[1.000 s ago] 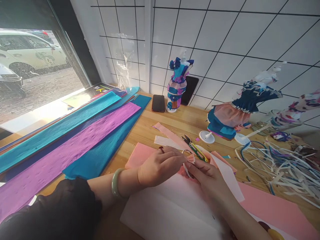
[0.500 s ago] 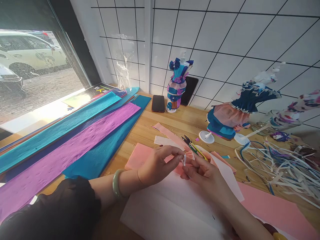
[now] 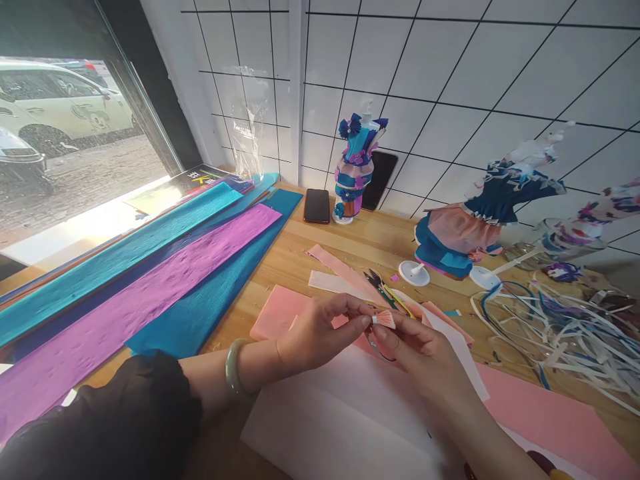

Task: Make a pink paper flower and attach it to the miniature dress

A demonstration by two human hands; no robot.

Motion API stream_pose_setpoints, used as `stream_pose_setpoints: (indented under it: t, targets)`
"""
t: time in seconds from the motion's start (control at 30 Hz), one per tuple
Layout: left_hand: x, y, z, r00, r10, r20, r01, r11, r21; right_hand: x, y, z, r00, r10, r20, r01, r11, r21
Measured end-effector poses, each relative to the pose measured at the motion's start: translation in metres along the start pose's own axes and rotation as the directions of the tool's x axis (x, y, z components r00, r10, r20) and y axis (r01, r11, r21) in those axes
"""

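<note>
Between my two hands is a small pink pleated paper fan (image 3: 386,319), with a narrow white strip (image 3: 375,320) around its gathered end. My left hand (image 3: 320,331) pinches it at the banded end, thumb against fingers. From the other side my right hand (image 3: 420,347) grips the pleats, fingers behind and thumb in front. A thin dark curved line shows just below the fingertips; I cannot tell what it is. Under both hands lies a large white sheet (image 3: 340,420), over pink paper (image 3: 280,310). Beyond the fingers are small snips (image 3: 375,280) and a yellow-handled tool (image 3: 403,304).
Crepe paper strips, including a purple one (image 3: 165,287) and a turquoise one (image 3: 125,250), lie at left. A phone (image 3: 317,206) sits by a dressed mannequin (image 3: 354,170). Another mannequin (image 3: 463,230) leans at right, near tangled ribbon strips (image 3: 565,340).
The white strip's hanging end no longer shows; the strip now sits as a band around the pleats. The fan has turned, and my fingertips have shifted slightly right. A dark curved line has appeared below.
</note>
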State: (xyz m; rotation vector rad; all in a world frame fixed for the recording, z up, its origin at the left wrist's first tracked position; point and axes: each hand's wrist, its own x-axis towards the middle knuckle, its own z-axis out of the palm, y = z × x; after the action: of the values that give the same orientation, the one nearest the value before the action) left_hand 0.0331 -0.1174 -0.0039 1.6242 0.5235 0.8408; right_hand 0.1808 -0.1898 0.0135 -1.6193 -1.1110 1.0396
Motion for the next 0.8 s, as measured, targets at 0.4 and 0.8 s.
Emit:
stream_pose_setpoints:
  t: [0.4,0.8]
  targets:
    - [0.0008,-0.0018,-0.0013,0.994,-0.070,0.080,0.078,0.992,-0.097,-0.0006,0.0032,-0.0018,0.995,0.060,-0.074,-0.056,0.997,0.052]
    - [0.0001,-0.0034,0.0000,0.990,0.136,0.046,-0.143,0.958,0.250,-0.0023,0.0014,0.0032,0.985,0.173,0.015,-0.169,0.929,0.328]
